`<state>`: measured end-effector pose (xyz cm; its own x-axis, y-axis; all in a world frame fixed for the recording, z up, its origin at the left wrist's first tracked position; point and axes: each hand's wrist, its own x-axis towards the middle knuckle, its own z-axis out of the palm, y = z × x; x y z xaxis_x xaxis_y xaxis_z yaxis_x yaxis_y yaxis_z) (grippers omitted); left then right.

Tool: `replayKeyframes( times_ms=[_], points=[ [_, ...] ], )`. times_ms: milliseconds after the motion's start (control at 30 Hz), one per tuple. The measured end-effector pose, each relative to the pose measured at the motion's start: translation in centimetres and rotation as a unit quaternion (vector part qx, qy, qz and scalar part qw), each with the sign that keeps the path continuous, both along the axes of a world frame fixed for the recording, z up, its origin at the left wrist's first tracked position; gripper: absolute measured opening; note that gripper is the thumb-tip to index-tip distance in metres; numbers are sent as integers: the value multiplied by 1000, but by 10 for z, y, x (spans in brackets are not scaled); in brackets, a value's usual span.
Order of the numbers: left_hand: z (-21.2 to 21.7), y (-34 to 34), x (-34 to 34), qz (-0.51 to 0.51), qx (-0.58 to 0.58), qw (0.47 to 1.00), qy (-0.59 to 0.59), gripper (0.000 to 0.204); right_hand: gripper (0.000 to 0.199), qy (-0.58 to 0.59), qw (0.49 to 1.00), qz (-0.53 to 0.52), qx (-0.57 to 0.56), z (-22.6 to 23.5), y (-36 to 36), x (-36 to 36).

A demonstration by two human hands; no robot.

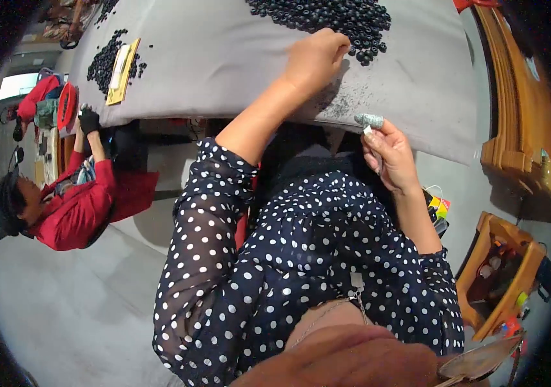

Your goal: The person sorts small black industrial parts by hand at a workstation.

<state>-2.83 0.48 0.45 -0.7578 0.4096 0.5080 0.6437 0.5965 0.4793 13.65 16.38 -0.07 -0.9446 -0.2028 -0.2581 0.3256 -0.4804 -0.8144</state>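
My left hand (316,61) reaches over the grey cloth-covered table, its fingers pinched at the edge of a heap of small black ring-shaped pieces (336,19). Whatever its fingertips grip is hidden. Closer to my body, just off the table's near edge, my right hand (393,157) is closed on a small thin tool with a pale, flat tip (368,129); its kind is unclear. A silvery-grey wrapping (369,120) covers one fingertip of that hand. Dark crumbs (347,103) are scattered on the cloth between my hands.
A second black pile (102,64) lies at the table's left, beside a yellow-and-white strip (121,71). A person in red (82,213) with dark gloves works at that end. Carved wooden furniture (514,109) and a wooden stool (501,277) stand on the right.
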Motion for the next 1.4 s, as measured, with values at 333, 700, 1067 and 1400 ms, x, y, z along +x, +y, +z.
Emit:
replayKeyframes(
  times_ms=[333, 700, 1067, 1400],
  points=[
    [-10, 22, -25, -14, -139, 990, -11, 19, 21, 19, 1000, 21, -12, -9, -1, -9],
    [-26, 17, 1, -5, -152, 988, -13, 18, 20, 20, 1000, 16, 8, -24, 5, -15],
    [-27, -38, -10, 51, 69, 993, -80, 18, 19, -3, 998, 25, 53, -21, 11, -23],
    [-14, -11, -88, 70, 64, 986, 141, 21, 18, -25, 997, 3, 74, -16, 4, -13]
  ],
)
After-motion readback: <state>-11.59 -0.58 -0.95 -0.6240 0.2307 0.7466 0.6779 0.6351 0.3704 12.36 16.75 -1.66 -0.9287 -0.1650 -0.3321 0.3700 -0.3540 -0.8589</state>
